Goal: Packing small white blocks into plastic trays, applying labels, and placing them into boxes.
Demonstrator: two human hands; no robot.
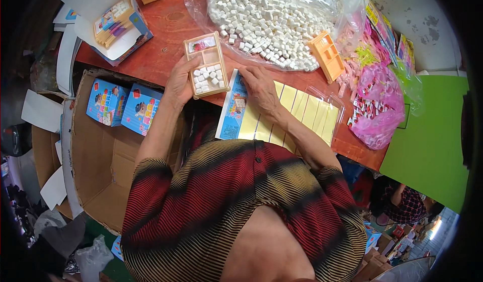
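My left hand (180, 82) is closed round the side of a small pale wooden-coloured divided tray (212, 56), tilted up over the table edge. White cubes (207, 78) fill its near compartment, and a small printed piece (201, 44) sits in a far one. My right hand (262, 92) rests over a pale yellow sheet (289, 113) with a blue printed end (232, 118). Its fingers curl at the sheet's far left edge, and the thumb is hidden. The sheet lies partly on clear plastic at the table's near edge.
Loose white cubes (271, 25) spill from a clear bag on the red table (166, 35). Another divided tray (328, 55) leans beside them. Pink bags (380, 101) lie right. An opened box (143, 35) stands far left. Below, a carton (103, 181) holds blue boxes (142, 108).
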